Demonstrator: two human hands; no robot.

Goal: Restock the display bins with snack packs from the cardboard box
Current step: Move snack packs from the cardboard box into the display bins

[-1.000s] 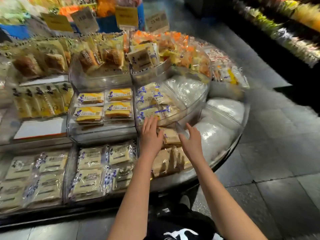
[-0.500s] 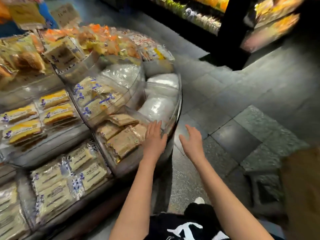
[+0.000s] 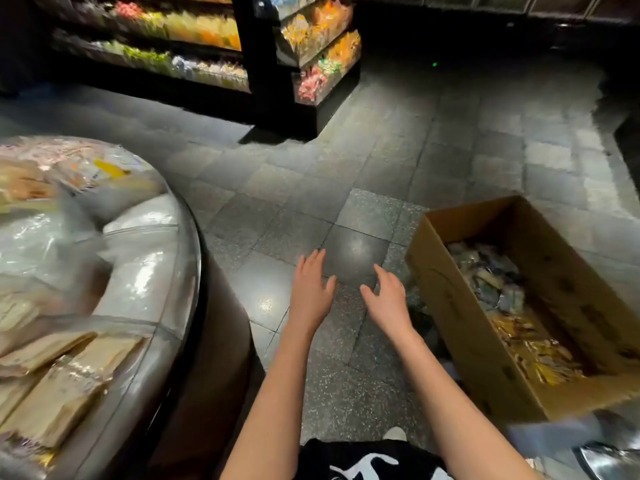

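Two hands, left (image 3: 309,293) and right (image 3: 388,301), hover between bins (image 3: 188,244) and box (image 3: 450,306).

Light: pretty dim overall; a glare spot is thrown on the floor tile (image 3: 356,249)
Shelves (image 3: 204,32): brightly lit, colours kinda washed
Blur: display bins (image 3: 145,271) are smeared, left side
Edges: lines are bent outward

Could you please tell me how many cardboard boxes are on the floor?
1: the cardboard box stands on the tiled floor, just right of the right hand; others may be out of frame.
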